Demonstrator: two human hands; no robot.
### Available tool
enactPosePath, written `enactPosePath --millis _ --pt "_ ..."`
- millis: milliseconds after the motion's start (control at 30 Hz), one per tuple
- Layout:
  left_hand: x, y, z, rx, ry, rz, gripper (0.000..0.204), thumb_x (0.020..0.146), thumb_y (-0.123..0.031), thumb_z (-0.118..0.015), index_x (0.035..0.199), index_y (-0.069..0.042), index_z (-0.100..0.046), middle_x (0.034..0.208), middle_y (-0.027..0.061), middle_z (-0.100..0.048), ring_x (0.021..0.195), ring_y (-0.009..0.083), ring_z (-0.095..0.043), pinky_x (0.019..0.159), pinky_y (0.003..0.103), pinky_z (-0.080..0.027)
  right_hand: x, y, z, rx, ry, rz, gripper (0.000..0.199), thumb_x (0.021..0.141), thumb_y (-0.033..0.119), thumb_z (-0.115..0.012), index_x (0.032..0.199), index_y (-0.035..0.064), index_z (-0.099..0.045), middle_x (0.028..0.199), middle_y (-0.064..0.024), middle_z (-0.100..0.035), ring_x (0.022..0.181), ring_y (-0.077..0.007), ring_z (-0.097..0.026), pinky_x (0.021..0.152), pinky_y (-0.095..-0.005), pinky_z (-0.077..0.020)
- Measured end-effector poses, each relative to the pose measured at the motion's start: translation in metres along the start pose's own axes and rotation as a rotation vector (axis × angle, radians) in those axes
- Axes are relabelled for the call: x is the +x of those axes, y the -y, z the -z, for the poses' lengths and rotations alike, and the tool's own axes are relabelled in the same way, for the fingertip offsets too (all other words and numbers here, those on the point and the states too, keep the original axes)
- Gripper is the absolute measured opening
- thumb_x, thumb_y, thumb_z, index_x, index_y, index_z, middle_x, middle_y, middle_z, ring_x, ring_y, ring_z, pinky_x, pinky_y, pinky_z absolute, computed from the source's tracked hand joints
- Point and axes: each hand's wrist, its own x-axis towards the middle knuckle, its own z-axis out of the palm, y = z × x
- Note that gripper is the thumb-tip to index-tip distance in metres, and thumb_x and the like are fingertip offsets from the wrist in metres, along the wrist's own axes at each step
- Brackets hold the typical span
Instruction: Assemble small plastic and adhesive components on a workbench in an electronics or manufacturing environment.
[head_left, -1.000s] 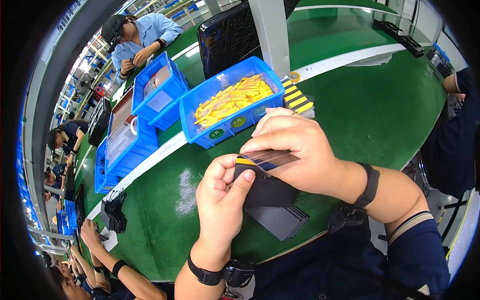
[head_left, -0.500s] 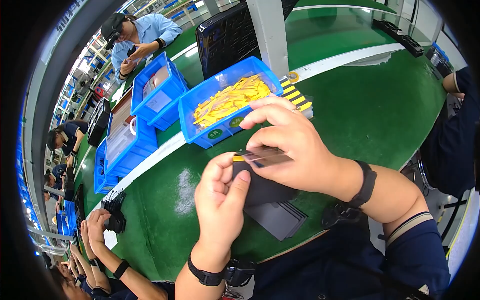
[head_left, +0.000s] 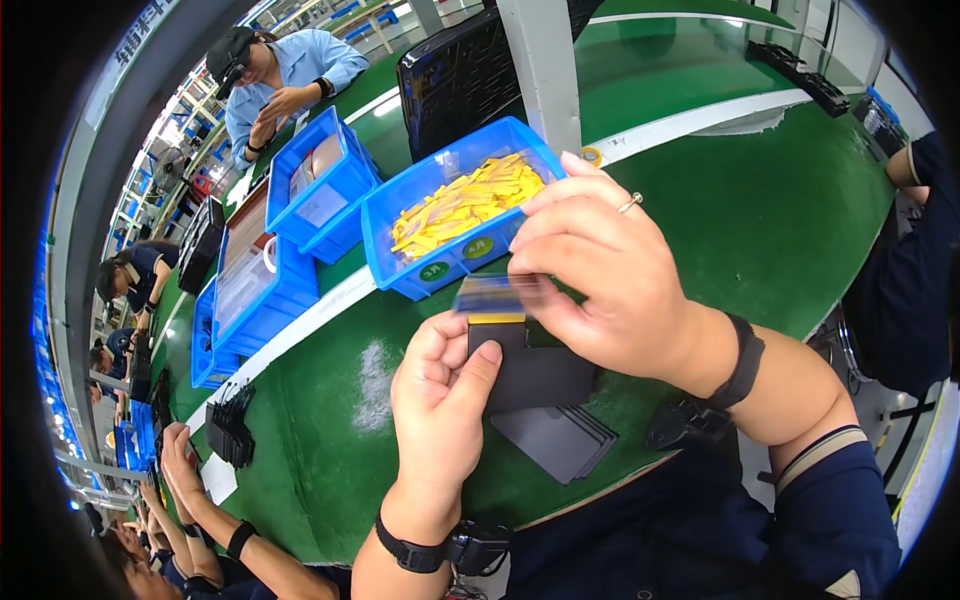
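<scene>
My left hand [head_left: 438, 400] grips a flat dark grey rectangular sheet [head_left: 532, 372] by its left edge, thumb on top. My right hand [head_left: 600, 275] pinches a thin yellow-tipped strip [head_left: 492, 298] just above the sheet's top edge; the strip is blurred. Below the held sheet, a small stack of the same dark sheets [head_left: 556, 440] lies on the green table [head_left: 760, 200]. A blue bin [head_left: 440, 262] full of yellow strips [head_left: 465, 200] stands right behind my hands.
More blue bins [head_left: 320, 190] line the table to the left, and a black crate [head_left: 455, 80] stands behind a grey post [head_left: 545, 65]. Other workers sit along the left side, one person's arm at the right edge. A pile of dark parts [head_left: 232, 428] lies at left.
My right hand has drawn the strip leftward and slightly down toward the sheet's top edge, fingers spreading. My left hand keeps holding the dark sheet in place.
</scene>
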Motion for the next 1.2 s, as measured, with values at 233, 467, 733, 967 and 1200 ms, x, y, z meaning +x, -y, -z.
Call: enactPosePath --millis 233,467,733,967,1200 --pt "0.002 0.006 0.006 -0.151 -0.035 -0.052 0.033 0.086 -0.001 -0.055 0.116 0.0 -0.042 0.106 0.0095 -0.061 0.096 0.0126 -0.059 0.086 0.024 -0.044 -0.007 0.015 -0.007 0.197 0.037 -0.012 0.02 0.066 -0.002 -0.07 0.08 0.0084 -0.058 0.095 -0.0032 -0.064 0.104 -0.0291 -0.057 0.102 -0.053 -0.0325" --pt "-0.005 0.001 -0.001 0.33 -0.034 -0.271 0.036 0.089 0.005 -0.049 0.124 0.004 -0.04 0.109 0.0126 -0.061 0.099 0.0129 -0.058 0.085 0.024 -0.045 -0.003 0.008 0.0 0.372 0.211 -0.14 0.02 0.068 0.005 -0.072 0.082 0.0078 -0.057 0.09 -0.0039 -0.062 0.105 -0.0294 -0.055 0.1 -0.0535 -0.0339" --pt "-0.002 0.008 0.0 -0.15 -0.058 -0.136 0.029 0.09 0.007 -0.04 0.118 0.003 -0.043 0.11 0.0136 -0.06 0.1 0.0155 -0.059 0.088 0.026 -0.045 -0.006 0.015 -0.009 0.028 -0.067 0.089 0.027 0.059 0.006 -0.07 0.086 0.0033 -0.065 0.077 -0.004 -0.053 0.073 -0.0213 -0.056 0.082 -0.0438 -0.0477" --pt "-0.005 0.01 -0.006 -0.026 -0.055 -0.191 0.031 0.089 0.008 -0.043 0.119 0.003 -0.043 0.108 0.0121 -0.061 0.097 0.0131 -0.059 0.085 0.024 -0.046 -0.011 0.012 -0.015 0.026 -0.083 0.072 0.023 0.063 0.003 -0.071 0.084 0.0027 -0.064 0.074 -0.0052 -0.053 0.071 -0.0229 -0.056 0.076 -0.0383 -0.0492" --pt "-0.008 0.012 -0.011 0.335 -0.208 -0.293 0.03 0.086 0.003 -0.058 0.115 0.004 -0.049 0.098 0.0102 -0.066 0.087 0.0099 -0.061 0.074 0.021 -0.049 -0.011 0.011 -0.013 0.074 0.0 -0.097 0.019 0.063 0.007 -0.069 0.076 0.0043 -0.055 0.076 -0.009 -0.05 0.073 -0.0272 -0.05 0.064 -0.0372 -0.0411"
